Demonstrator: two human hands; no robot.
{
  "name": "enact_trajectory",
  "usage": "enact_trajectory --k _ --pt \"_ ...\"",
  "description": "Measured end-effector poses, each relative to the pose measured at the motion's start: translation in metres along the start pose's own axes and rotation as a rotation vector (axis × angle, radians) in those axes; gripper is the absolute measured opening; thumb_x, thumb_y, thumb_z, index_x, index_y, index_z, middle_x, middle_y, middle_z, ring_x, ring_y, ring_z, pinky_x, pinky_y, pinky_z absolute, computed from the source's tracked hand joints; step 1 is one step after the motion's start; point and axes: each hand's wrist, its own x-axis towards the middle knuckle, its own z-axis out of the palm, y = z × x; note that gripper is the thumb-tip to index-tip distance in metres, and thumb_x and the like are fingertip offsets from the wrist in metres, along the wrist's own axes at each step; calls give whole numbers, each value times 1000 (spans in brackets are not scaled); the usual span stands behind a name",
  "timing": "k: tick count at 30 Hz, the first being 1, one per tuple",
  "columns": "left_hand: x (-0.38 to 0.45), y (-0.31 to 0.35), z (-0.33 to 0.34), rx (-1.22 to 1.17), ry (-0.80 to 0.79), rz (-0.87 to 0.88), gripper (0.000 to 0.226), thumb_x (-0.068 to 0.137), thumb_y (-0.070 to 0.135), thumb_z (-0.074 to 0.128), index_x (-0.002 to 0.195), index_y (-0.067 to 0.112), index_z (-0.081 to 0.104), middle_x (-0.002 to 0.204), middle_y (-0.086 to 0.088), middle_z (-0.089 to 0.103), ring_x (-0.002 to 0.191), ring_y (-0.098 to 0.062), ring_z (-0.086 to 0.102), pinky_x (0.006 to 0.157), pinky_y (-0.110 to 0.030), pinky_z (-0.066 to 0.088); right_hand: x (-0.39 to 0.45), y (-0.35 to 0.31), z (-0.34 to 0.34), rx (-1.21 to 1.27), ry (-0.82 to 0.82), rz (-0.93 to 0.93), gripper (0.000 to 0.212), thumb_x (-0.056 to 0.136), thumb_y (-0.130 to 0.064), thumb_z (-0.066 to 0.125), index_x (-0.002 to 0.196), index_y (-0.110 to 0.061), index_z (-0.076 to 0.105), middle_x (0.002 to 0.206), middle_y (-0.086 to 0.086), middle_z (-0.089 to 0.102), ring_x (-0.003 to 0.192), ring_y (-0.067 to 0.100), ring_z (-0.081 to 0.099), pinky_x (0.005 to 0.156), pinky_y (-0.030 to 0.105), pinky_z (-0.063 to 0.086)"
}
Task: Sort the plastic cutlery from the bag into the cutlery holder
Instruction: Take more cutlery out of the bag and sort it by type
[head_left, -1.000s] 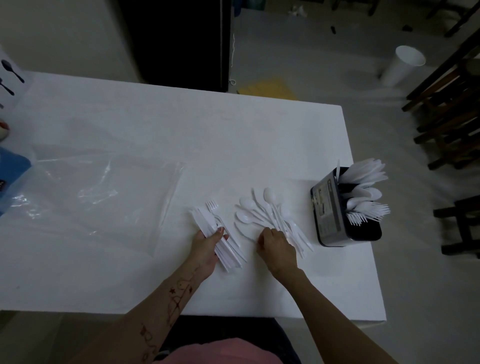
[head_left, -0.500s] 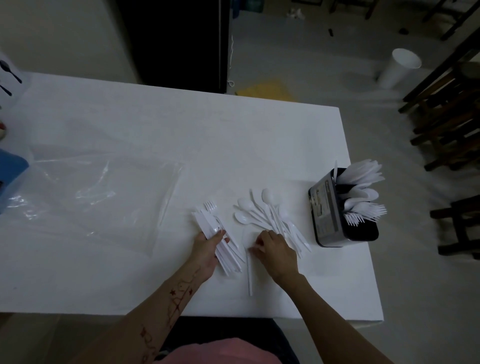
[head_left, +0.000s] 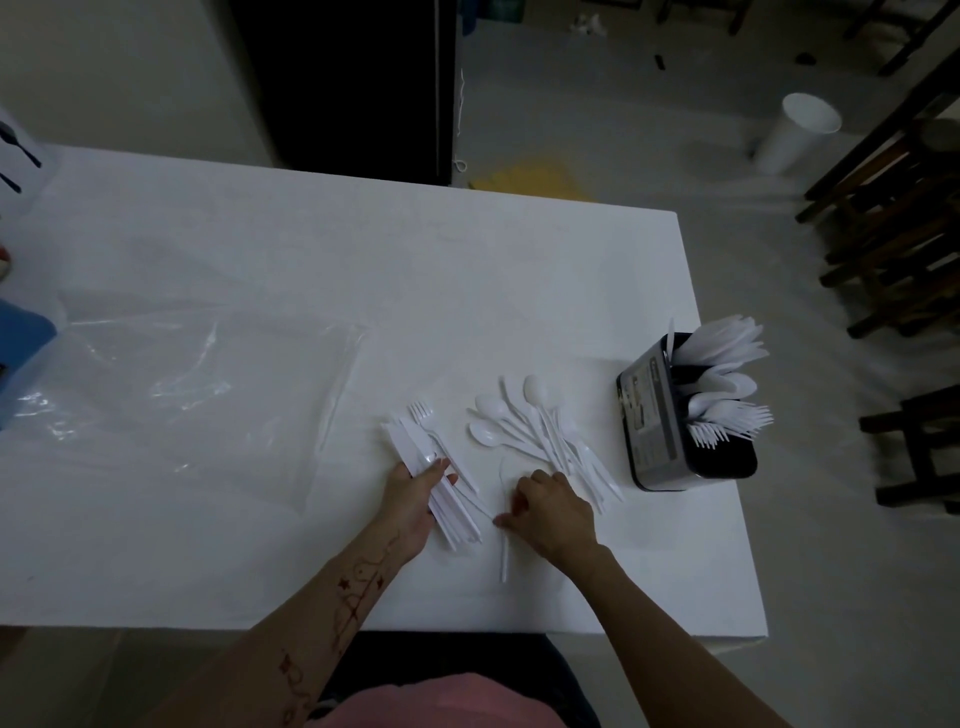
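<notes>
Cutlery lies in two loose groups near the front of the white worktop (head_left: 311, 249); the left group, a bundle of white plastic knives and forks (head_left: 435, 475), has its long axis running from near-right to far-left, one fork's tines pointing away from the person; the right group, a fan of white plastic spoons (head_left: 524, 421), has bowls at the far-left and handles converging near-right; a single white plastic piece (head_left: 503, 551) lies between the hands, long axis near-to-far; the left hand (head_left: 413, 501) curls round the bundle's near half, thumb across the top; the right hand (head_left: 553, 512), fingers bent, rests its fingertips on that single piece; whether it pinches it I cannot tell; right of the spoons the black cutlery holder (head_left: 670, 436) stands by the worktop's right edge, cutlery inside leaning rightward; a clear plastic bag (head_left: 171, 395) lies flat at left.
</notes>
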Motion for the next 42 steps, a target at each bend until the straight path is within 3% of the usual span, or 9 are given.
enact_trajectory --k 7,11,14,19,24,28,33,38,42 --pt "0 0 2 11 -31 -11 22 91 6 61 112 8 58 97 -7 65 89 -20 63 76 -36 52 -3 0 -4 19 35 -33 21 89 -36 55 93 -16 57 94 0 60 88 18 56 68 34 48" --pt "0 1 0 48 -76 -9 15 90 7 63 104 11 60 95 -8 64 88 -21 61 79 -36 49 -2 -7 -7 445 108 -33 15 98 -32 50 91 -18 52 78 -4 64 65 11 59 61 33 50" --pt "-4 3 2 69 -165 16 9 86 9 67 93 12 61 83 -9 59 80 -21 59 77 -36 48 0 -22 -15 763 141 5 12 95 -24 60 84 -19 63 71 -8 64 60 0 58 59 14 45" --pt "-4 3 5 47 -200 51 18 89 7 62 108 6 61 92 -11 68 84 -24 65 70 -32 55 7 -32 -14 853 61 -6 10 86 -25 72 81 -17 69 68 -7 67 59 3 59 57 15 45" --pt "3 4 -1 -10 -128 53 21 92 4 59 112 3 58 102 -18 62 94 -30 60 91 -46 48 17 -15 -8 340 377 182 23 93 -33 62 114 -26 66 102 -3 64 93 17 63 73 34 54" --pt "4 4 -5 -13 -131 52 21 91 3 59 113 6 58 99 -11 66 93 -27 62 90 -42 49 19 -9 -2 -10 394 93 20 87 -24 70 107 -19 69 106 4 60 99 26 56 54 33 49" --pt "4 -1 -6 -14 -112 46 11 91 3 59 94 13 61 72 3 70 78 -19 62 78 -35 49 21 -21 2 -2 325 82 21 93 -23 61 112 -17 65 116 1 61 107 25 54 59 32 47" --pt "4 2 -5 3 -122 58 12 91 4 59 100 13 61 72 4 70 75 -15 64 75 -33 50 24 -22 1 128 397 80 26 94 -19 60 119 -19 62 111 4 64 97 26 63 66 35 53" --pt "4 4 -6 15 -126 45 14 91 4 59 103 12 60 80 -1 68 74 -15 66 78 -36 51 31 -11 -3 51 427 183 14 91 -16 62 104 -16 66 102 6 62 89 28 60 57 32 45"
